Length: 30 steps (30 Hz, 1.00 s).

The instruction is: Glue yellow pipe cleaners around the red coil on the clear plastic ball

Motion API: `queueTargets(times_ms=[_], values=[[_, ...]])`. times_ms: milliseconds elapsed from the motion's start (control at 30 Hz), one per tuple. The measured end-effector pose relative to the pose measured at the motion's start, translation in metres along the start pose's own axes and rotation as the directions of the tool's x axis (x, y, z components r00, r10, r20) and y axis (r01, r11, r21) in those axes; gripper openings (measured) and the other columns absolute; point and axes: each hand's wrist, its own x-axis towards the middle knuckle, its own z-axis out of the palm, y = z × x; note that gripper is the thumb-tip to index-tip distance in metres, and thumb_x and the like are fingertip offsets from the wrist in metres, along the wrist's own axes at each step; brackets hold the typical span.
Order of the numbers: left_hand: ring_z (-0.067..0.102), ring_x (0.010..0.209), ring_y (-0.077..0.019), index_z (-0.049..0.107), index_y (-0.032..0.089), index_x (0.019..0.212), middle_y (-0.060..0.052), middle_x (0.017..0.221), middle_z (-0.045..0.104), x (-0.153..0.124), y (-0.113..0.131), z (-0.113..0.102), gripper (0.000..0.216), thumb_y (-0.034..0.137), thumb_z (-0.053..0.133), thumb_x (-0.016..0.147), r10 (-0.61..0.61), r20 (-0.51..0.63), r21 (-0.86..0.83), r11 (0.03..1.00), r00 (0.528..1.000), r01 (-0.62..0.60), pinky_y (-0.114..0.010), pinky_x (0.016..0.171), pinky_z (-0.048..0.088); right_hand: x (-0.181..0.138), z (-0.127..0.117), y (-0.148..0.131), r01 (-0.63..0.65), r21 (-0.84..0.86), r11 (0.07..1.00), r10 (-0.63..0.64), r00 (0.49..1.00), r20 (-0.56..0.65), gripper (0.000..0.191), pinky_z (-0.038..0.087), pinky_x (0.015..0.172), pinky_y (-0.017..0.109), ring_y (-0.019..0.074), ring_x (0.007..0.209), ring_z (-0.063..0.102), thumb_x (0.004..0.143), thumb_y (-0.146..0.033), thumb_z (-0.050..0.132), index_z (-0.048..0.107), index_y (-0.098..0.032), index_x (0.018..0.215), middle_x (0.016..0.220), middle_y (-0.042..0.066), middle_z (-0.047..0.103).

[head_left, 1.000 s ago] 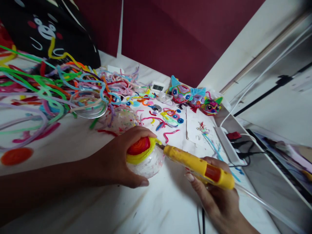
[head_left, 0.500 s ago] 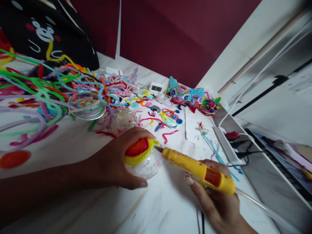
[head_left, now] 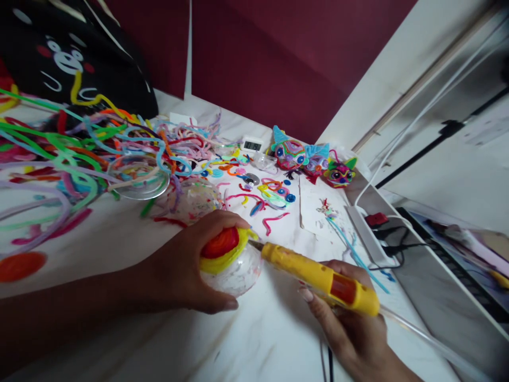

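My left hand [head_left: 199,260] is closed around a clear plastic ball [head_left: 242,273], thumb below and fingers over the top. On the ball's upper left sits a red-orange coil [head_left: 221,242] edged by a band of yellow pipe cleaner [head_left: 222,262], whose loose end sticks out at the upper right. In my right hand [head_left: 353,323] is a yellow hot glue gun [head_left: 318,273], a clear glue stick [head_left: 421,331] trailing from its back. The gun's metal nozzle lies at the ball's upper right edge, by the yellow end; whether they touch I cannot tell.
A heap of pipe cleaners [head_left: 95,143] spreads at the left, with a clear dish [head_left: 139,180]. Several finished animal heads [head_left: 289,154] stand at the back near a small clock [head_left: 252,144]. At right is a white power strip [head_left: 368,236]. An orange disc [head_left: 22,266] lies at the left.
The whole view has shifted slightly, so things appear a little further left. Both hands keep their grips, with the nozzle still beside the ball's yellow edge.
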Motion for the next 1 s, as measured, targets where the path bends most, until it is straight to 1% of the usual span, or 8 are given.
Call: queueTargets(times_ms=[67,300,433,533,667,733,867,1000], values=[[0.067,0.149,-0.0395,0.062,0.035,0.158,-0.007,0.161,0.068,0.000,0.000,-0.001,0.103,0.066,0.107,0.071,-0.011,0.002,-0.007,1.000,1.000,0.011,-0.046,0.131,0.056,0.001,0.001,0.000,0.033,-0.019,0.999,-0.033,0.999,-0.019,0.024,0.072,0.067,0.031,0.0248,0.082,0.084,0.111,-0.037,0.078,0.074,-0.030,0.133,0.107,0.006,0.084],[0.065,0.150,-0.0396,0.061,0.037,0.159,-0.006,0.161,0.065,-0.002,-0.003,0.001,0.101,0.069,0.105,0.075,-0.004,0.021,-0.053,0.999,1.000,0.005,-0.047,0.133,0.054,0.002,0.000,0.002,0.040,-0.101,0.994,-0.042,0.999,-0.015,0.020,0.072,0.066,0.032,0.0256,0.084,0.084,0.112,-0.041,0.076,0.075,-0.028,0.127,0.103,0.007,0.082],[0.068,0.146,-0.0394,0.062,0.037,0.159,-0.006,0.158,0.067,-0.001,-0.006,0.004,0.101,0.078,0.101,0.076,0.062,-0.015,-0.065,0.996,0.998,-0.063,-0.049,0.130,0.057,0.001,0.002,0.002,0.023,-0.108,0.994,-0.028,0.999,-0.046,0.019,0.071,0.064,0.030,0.0253,0.084,0.084,0.113,-0.042,0.075,0.076,-0.028,0.125,0.102,0.007,0.081],[0.068,0.146,-0.0394,0.061,0.036,0.160,-0.007,0.159,0.067,-0.001,-0.006,0.005,0.099,0.076,0.100,0.078,0.050,-0.006,-0.041,0.998,0.999,-0.050,-0.050,0.130,0.058,0.003,0.003,0.000,0.082,-0.092,0.992,-0.086,0.995,-0.047,0.017,0.071,0.063,0.029,0.0240,0.083,0.084,0.113,-0.035,0.075,0.076,-0.028,0.128,0.103,0.006,0.081],[0.070,0.142,-0.0404,0.064,0.034,0.157,-0.008,0.155,0.069,0.000,-0.008,0.005,0.106,0.076,0.104,0.069,0.041,-0.021,-0.042,0.998,0.999,-0.042,-0.051,0.127,0.060,0.006,0.002,-0.003,0.147,-0.044,0.988,-0.149,0.988,-0.034,0.025,0.072,0.066,0.029,0.0229,0.084,0.085,0.110,-0.022,0.075,0.075,-0.028,0.135,0.109,0.006,0.083],[0.069,0.143,-0.0403,0.065,0.034,0.156,-0.007,0.155,0.069,0.000,-0.007,0.004,0.104,0.076,0.103,0.069,0.038,-0.017,-0.059,0.997,0.999,-0.039,-0.050,0.127,0.059,0.006,0.001,-0.006,0.156,-0.041,0.987,-0.157,0.987,-0.037,0.028,0.072,0.066,0.028,0.0229,0.083,0.085,0.109,-0.020,0.076,0.075,-0.029,0.136,0.109,0.006,0.083],[0.066,0.149,-0.0405,0.064,0.036,0.158,-0.007,0.159,0.068,-0.001,-0.003,0.001,0.102,0.072,0.105,0.072,0.000,0.010,-0.066,0.998,1.000,0.000,-0.050,0.132,0.055,0.004,0.000,-0.010,0.134,-0.074,0.988,-0.138,0.989,-0.047,0.026,0.071,0.063,0.029,0.0238,0.081,0.083,0.109,-0.027,0.079,0.075,-0.029,0.135,0.103,0.005,0.081],[0.066,0.149,-0.0405,0.062,0.039,0.158,-0.005,0.159,0.067,-0.001,-0.001,0.000,0.102,0.073,0.105,0.072,0.008,0.008,-0.067,0.998,1.000,-0.007,-0.049,0.132,0.056,0.001,0.002,-0.010,0.096,-0.079,0.992,-0.102,0.992,-0.070,0.026,0.071,0.062,0.030,0.0246,0.081,0.083,0.109,-0.032,0.079,0.075,-0.028,0.135,0.100,0.005,0.080]])
